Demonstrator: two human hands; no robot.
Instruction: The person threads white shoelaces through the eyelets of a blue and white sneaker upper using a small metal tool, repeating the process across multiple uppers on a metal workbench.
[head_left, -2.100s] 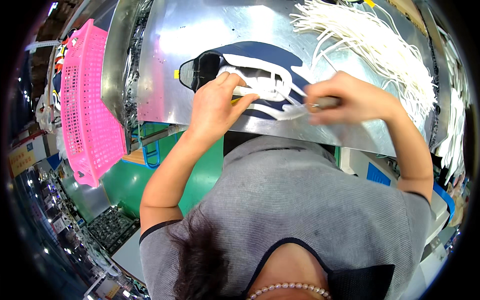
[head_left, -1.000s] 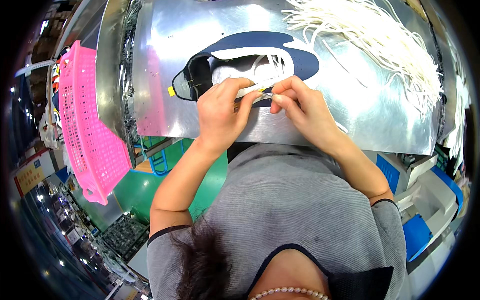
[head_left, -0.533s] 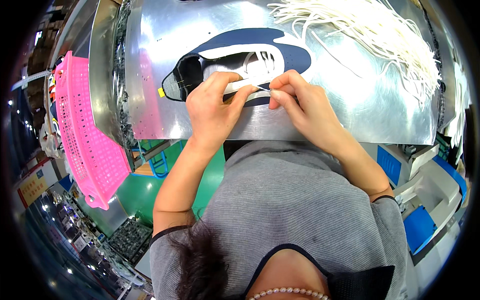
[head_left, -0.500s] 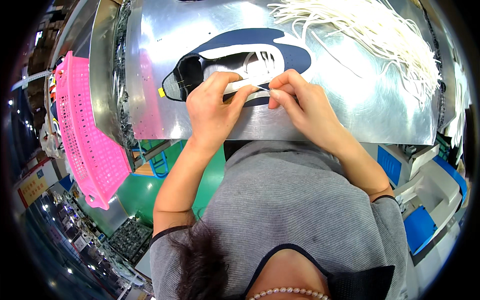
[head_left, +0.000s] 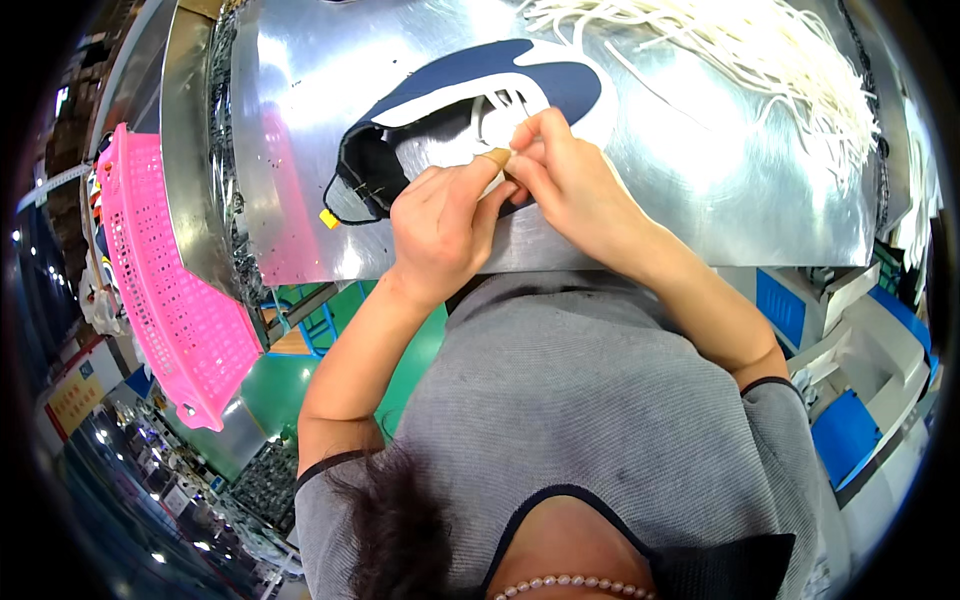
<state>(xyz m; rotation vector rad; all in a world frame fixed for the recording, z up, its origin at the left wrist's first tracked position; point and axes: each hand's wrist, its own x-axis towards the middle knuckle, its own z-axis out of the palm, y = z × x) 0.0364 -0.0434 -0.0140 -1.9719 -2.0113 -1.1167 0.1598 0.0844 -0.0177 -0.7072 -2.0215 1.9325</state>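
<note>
A navy and white shoe upper [head_left: 452,88] lies on its side on the metal table, toe to the right, with a black-lined collar and a yellow tag [head_left: 329,218] at the heel. White shoelace [head_left: 492,106] runs in short rows across its opening. My left hand [head_left: 445,215] is closed on the upper's near edge by the eyelets; a tan cover shows at one fingertip. Touching it, my right hand [head_left: 570,180] pinches at the same edge, where the fingers hide most of the lace end.
A heap of loose white shoelaces [head_left: 730,75] covers the table's far right. The shiny metal table [head_left: 680,215] ends just in front of my body. A pink perforated basket [head_left: 170,270] hangs beyond the table's left edge. Grey and blue bins [head_left: 850,420] stand at the lower right.
The shoe upper has tilted, its heel swinging slightly nearer me. My right hand has shifted left and up, closing the gap to my left fingers, where a lace was stretched between them before.
</note>
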